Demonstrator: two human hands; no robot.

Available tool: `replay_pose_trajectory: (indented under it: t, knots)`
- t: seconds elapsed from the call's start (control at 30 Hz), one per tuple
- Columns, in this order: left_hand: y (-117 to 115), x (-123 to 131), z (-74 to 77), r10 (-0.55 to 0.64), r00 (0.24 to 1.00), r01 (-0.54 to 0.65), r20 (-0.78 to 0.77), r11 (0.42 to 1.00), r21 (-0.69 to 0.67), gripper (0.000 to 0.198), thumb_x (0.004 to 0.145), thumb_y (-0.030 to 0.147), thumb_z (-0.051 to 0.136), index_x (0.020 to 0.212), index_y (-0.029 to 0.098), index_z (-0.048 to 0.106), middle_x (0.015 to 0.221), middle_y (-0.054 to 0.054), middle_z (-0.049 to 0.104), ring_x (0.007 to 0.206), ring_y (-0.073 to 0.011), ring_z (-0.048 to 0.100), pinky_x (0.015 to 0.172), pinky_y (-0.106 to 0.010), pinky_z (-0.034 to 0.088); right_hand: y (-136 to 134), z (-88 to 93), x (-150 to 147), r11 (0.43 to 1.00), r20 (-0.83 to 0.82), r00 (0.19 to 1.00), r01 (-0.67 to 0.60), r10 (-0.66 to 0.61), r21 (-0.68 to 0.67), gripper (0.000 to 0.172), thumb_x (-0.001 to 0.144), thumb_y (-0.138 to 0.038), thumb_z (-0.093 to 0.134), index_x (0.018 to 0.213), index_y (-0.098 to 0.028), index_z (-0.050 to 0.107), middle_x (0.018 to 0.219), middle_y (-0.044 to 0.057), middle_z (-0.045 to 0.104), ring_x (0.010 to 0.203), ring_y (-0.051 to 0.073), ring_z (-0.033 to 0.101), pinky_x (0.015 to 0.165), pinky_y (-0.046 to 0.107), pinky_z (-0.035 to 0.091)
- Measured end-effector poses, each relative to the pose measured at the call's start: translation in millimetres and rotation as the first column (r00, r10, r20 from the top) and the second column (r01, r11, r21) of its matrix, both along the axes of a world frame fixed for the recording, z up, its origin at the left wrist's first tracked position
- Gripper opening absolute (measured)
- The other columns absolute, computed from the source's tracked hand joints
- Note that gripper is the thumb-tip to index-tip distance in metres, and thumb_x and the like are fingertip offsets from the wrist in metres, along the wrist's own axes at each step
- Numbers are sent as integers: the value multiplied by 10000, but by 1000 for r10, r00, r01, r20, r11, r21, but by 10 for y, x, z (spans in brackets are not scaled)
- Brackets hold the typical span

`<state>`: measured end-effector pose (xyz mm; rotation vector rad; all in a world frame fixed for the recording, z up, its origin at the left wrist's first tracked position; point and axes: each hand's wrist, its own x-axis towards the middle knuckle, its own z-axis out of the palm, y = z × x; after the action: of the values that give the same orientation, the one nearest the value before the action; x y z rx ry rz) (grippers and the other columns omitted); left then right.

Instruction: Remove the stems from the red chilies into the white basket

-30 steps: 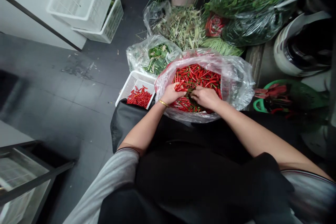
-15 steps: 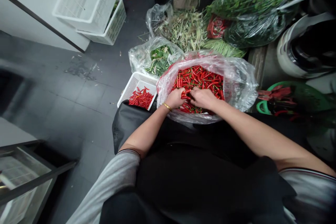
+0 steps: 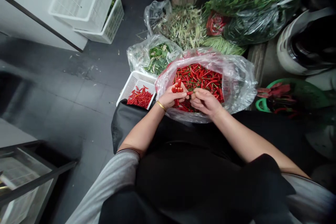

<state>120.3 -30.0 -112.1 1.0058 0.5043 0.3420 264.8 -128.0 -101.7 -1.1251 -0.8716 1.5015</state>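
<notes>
**HANDS AND CHILLIES: RELATIVE POSITION**

Left hand (image 3: 171, 97): grip closed round a bunch (image 3: 178, 86) of red chillies. Their long axes are upright and the ends project above the fist.

Right hand (image 3: 207, 100): fingertips pinched on one chilli (image 3: 189, 93). It lies roughly level in the gap between the two hands, at or very near the bunch (contact cannot be resolved). This chilli therefore lies left of the right grip and crosswise to the bunch.

Both hands sit over the near rim of the bag (image 3: 237, 77). The loose chillies (image 3: 202, 75) lie in it just beyond the fingers.

The basket (image 3: 130, 85), part-filled with chillies, stands on the floor touching the bag's left side. The left hand is the nearer one to it.

Behind the basket are bagged greens (image 3: 157, 56).
</notes>
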Motion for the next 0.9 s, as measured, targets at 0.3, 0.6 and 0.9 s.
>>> replay_pose_trajectory:
  t: [0.3,0.6,0.9]
  knots:
    - [154,-119,86,110,993,-105,41,989,-107,532,560,404,816,967,154,581,631,46,466,518,-45,404,488,-217,310,161,-140,322,923,930,113,-208,350,-322,321,876,-413,511,1026,-170,659,844,109,677,752,233,626,651,327,452]
    - [115,-74,-56,159,980,-143,-116,980,135,381,571,291,817,809,129,568,729,12,610,621,-65,524,655,-231,435,261,-524,39,858,900,-281,-303,335,-414,342,924,-224,367,1139,-89,596,1043,207,641,839,259,657,638,303,432]
    - [47,102,-218,106,956,-12,-275,947,322,285,623,208,759,817,121,569,691,19,602,634,-91,536,691,-251,451,261,-206,563,945,950,279,-322,142,-47,209,835,-333,503,779,-171,623,734,28,616,660,145,548,635,246,382]
